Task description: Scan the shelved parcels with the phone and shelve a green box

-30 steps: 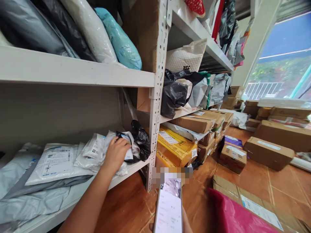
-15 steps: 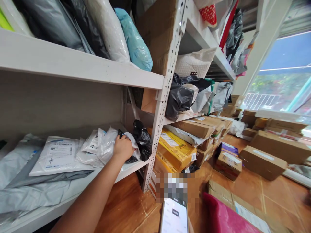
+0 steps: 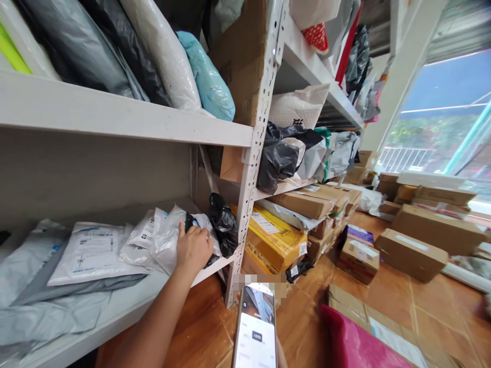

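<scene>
White shelf, crumpled, glossy whitish parcel

The person's left forearm is bare to the lower edge of view, slender and narrowing toward the wrist. The left hand is ungloved, slim-fingered; the right hand shows only a bare strip.

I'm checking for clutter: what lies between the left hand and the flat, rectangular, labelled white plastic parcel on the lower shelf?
Crumpled white plastic packets lie between the left hand and that parcel, in the head view.
</scene>
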### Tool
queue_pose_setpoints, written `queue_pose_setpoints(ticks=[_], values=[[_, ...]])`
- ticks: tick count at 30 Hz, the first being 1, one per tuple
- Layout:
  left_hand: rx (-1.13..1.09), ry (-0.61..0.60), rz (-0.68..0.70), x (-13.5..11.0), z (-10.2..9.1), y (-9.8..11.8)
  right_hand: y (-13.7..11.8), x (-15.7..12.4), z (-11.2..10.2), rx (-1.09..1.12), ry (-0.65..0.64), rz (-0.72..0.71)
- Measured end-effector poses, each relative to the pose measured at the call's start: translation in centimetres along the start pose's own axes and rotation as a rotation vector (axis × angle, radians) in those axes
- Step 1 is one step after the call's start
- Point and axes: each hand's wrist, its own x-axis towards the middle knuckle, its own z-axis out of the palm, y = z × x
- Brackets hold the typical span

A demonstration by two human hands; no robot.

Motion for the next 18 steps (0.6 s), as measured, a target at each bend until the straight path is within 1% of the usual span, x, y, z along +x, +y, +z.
queue_pose_setpoints(ticks=[2, 4, 6, 8, 10, 12, 13, 16, 18], values=[[0.003, 0.102, 0.006, -0.8, 0.4, 0.0, 0.4, 1.1, 0.6, 0.011, -0.060, 0.018], [0.033, 0.210, 0.058, -1.4, 1.0, -0.3, 0.6, 1.4, 1.3, 0.026, -0.112, 0.026], [0.087, 0.314, 0.114, -1.8, 1.7, -0.7, 0.5, 1.0, 2.2, 0.044, -0.150, 0.018], [0.137, 0.378, 0.136, -2.0, 2.2, -1.2, -0.1, 0.5, 3.5, 0.075, -0.179, 0.005], [0.177, 0.365, 0.138, -2.3, 2.4, -1.5, -1.3, 0.4, 5.4, 0.128, -0.193, 0.003], [0.199, 0.283, 0.130, -2.3, 2.2, -1.6, -2.8, 1.1, 7.7, 0.186, -0.194, 0.012], [0.193, 0.236, 0.103, -2.3, 2.0, -1.5, -3.6, 1.7, 8.9, 0.196, -0.219, 0.010], [0.089, 0.125, -0.064, -2.0, 1.4, -1.2, -5.5, 3.8, 11.8, 0.174, -0.334, 0.048], [-0.013, 0.084, -0.178, -1.8, 1.0, -1.1, -6.0, 5.3, 13.0, 0.143, -0.382, 0.062]])
